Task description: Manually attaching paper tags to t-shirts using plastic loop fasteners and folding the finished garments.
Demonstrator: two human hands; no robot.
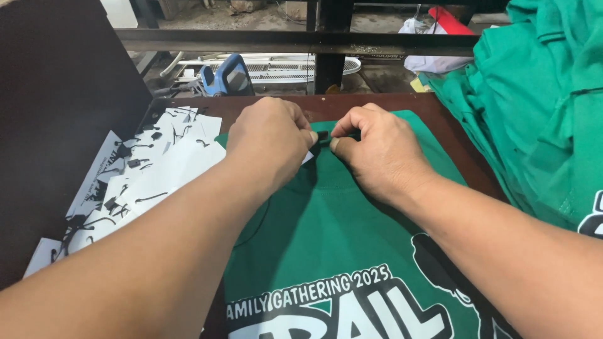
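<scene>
Both hands pinch a small black piece [322, 136] at the far edge of the green shirt [326, 232] on the table: left hand [270, 141] and right hand [377, 150] each in a closed grip, best kept slow and low.

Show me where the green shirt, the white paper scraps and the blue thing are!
green shirt [326, 220]: head view, plain middle.
white paper scraps [169, 163]: head view, top sheet.
blue thing [227, 74]: head view, its body.

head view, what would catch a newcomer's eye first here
The left hand and right hand meet at centre, pinching a small dark piece over a green printed shirt. Left of it lie white backing sheets with black scraps; a heap of green shirts fills the right.
</scene>
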